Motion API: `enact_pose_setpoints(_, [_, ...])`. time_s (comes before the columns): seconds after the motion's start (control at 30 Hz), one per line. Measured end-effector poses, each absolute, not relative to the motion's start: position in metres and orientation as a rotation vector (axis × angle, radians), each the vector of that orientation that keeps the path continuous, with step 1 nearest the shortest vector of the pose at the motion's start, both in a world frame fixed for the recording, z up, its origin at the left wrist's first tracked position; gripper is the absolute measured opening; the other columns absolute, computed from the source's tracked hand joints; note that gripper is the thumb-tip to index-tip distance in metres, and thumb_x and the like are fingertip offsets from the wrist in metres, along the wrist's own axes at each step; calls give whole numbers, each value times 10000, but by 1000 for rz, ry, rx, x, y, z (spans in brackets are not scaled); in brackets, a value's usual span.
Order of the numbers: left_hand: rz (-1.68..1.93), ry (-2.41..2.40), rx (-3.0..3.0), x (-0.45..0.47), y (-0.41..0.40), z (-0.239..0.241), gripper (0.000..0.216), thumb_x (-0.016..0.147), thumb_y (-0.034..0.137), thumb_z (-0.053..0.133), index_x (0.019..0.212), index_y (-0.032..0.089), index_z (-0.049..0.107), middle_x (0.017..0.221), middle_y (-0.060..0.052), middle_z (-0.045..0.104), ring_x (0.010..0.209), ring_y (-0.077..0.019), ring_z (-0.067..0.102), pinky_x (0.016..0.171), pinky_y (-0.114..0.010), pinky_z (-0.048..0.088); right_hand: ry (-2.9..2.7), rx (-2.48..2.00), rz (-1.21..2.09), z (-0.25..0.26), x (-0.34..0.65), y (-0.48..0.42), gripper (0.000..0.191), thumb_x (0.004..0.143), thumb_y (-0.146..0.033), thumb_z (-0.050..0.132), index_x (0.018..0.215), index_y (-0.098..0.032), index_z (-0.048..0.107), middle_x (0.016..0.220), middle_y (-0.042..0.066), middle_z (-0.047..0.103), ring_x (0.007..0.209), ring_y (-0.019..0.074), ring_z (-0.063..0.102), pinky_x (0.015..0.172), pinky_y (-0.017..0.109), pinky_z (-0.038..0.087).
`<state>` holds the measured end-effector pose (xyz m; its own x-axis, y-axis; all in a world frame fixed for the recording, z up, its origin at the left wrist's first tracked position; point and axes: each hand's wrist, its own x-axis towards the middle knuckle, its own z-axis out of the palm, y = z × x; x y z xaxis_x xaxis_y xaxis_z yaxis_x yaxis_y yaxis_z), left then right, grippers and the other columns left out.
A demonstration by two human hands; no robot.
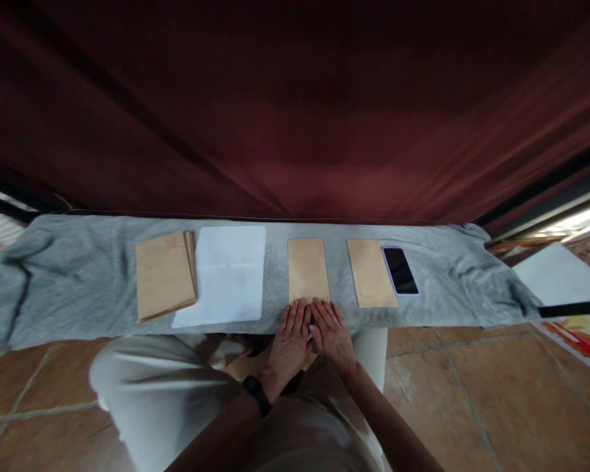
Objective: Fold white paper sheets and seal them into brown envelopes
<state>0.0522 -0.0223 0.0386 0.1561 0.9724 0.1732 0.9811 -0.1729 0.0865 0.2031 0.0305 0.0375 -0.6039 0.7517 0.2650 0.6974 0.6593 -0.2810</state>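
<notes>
A brown paper envelope [307, 269] lies flat in the middle of the grey cloth, its near end under my fingertips. My left hand [291, 334] rests on that end with the fingers stretched out. Beside it, my right hand [332, 331] presses flat on the same end, and the two hands nearly meet. Another brown envelope [372, 272] lies to the right, apart from my hands. On the left are a stack of brown envelopes [164, 275] and a pile of white paper sheets [231, 275], partly under the stack.
A phone [400, 271] lies against the right envelope. The narrow table is covered by a grey cloth [98, 275]. A dark red curtain [295, 131] hangs just behind it. At the far right is a white sheet [560, 278]; tiled floor [447, 387] shows below.
</notes>
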Motion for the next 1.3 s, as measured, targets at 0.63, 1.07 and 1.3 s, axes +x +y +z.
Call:
enact_pose_setpoints(0.63, [-183,-1948,-2396,49,-26,33,767,925,290,515,1576,33,201,1615,-246,260,1515,-332,239,1240,-525,221,-2480,-1182,211,30,206,29,502,1048,-305,352,1519,-143,414,1542,113,464,1450,243,394,1232,499,248])
enact_pose_setpoints(1.07, [-93,-1865,-2549,37,-22,39,750,942,326,515,1580,64,221,1631,-193,254,1537,-288,156,1256,-485,207,-2520,-1199,160,26,220,29,501,1061,-304,326,1528,-138,397,1533,120,476,1438,248,406,1210,480,263])
enact_pose_setpoints(1.3, [-132,-1900,-2556,36,-22,37,796,945,377,539,1592,84,181,1638,-184,238,1539,-275,155,1257,-465,198,-2514,-1232,157,28,234,29,505,1058,-292,314,1539,-152,379,1539,118,468,1434,249,408,1196,482,272])
